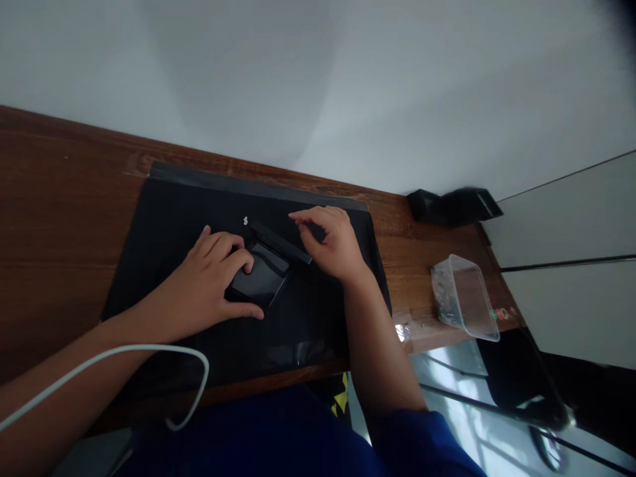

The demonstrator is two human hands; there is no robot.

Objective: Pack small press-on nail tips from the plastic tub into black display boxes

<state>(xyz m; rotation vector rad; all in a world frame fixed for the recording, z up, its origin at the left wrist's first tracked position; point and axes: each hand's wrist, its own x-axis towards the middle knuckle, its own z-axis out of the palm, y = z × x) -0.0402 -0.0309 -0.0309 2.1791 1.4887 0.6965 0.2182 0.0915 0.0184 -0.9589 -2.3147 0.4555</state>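
Observation:
A flat, glossy black case (261,273) rests on a black mat (303,311), with a long dark flap or lid (281,242) tilted up along its far side. My left hand (213,271) grips the case from the left: its fingers curl over the edge and the thumb lies along the near side. Just past the flap's right end, my right hand (328,238) is raised with thumb and forefinger pinched together. Whatever it holds, if anything, is too small to make out. A few tiny white pieces (245,220) lie on the mat beyond the case.
A white cable (144,347) loops over my left forearm. On the wooden table (59,212), a clear plastic container (464,295) with small things in it stands at the right. Behind it are black objects (454,205) against the white wall (238,79).

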